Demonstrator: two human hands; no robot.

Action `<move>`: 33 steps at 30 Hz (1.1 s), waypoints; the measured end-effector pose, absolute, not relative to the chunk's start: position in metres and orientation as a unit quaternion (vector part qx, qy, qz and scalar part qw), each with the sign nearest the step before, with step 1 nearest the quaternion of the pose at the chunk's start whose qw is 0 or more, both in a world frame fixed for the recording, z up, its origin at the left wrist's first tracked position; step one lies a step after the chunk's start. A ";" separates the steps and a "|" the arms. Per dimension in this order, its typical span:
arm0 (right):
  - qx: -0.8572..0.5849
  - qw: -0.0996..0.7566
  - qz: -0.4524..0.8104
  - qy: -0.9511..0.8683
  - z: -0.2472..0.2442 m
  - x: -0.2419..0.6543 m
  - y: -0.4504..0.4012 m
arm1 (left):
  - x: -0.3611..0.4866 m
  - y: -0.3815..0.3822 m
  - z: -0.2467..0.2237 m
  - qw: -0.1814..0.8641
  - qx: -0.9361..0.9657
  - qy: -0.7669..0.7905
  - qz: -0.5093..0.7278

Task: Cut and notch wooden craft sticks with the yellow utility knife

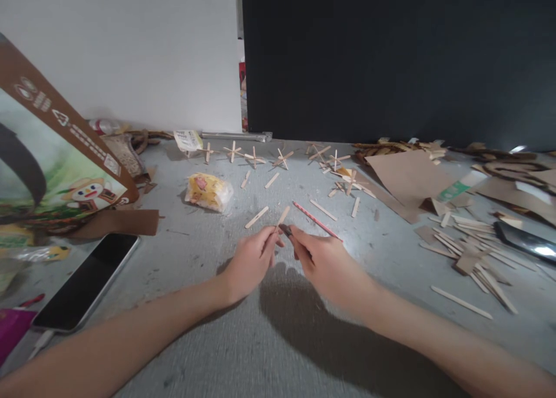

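Note:
My left hand (253,261) is closed on a flat wooden craft stick (284,215), which points up and away from the fingers. Close beside it, my right hand (326,260) grips a small dark tool (286,230); only its tip shows, so its kind is hidden. The tip is near the stick, but I cannot tell whether they touch. Just beyond the hands lie a red patterned pencil-like rod (315,218), a loose craft stick (256,217) and another thin stick (323,210).
Several crossed-stick pieces (254,157) stand along the back. A yellow plastic packet (208,192) sits left of centre. At far left are a phone (89,282) and a printed bag (56,149); at right, a stick pile (478,259), brown cardboard (408,178) and a dark shiny object (525,241).

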State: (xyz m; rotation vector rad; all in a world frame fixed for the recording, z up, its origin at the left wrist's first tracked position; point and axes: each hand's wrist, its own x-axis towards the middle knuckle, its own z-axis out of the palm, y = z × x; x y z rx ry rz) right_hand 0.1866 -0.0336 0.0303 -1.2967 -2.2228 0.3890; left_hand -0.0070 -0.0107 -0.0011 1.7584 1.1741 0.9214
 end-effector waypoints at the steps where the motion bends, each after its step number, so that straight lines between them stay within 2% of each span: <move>1: -0.483 0.262 0.148 -0.823 0.031 0.187 -0.034 | -0.007 -0.011 -0.002 0.406 0.697 0.466 0.363; 12: -0.512 0.265 0.262 -0.774 0.033 0.180 -0.033 | -0.003 -0.011 0.002 0.436 0.695 0.458 0.343; 19: -0.551 0.221 0.419 -0.687 0.048 0.178 -0.032 | -0.005 -0.012 0.003 0.426 0.700 0.473 0.323; 33: -0.493 0.327 0.555 -0.585 0.035 0.168 -0.029 | -0.004 -0.007 -0.006 0.433 0.688 0.452 0.367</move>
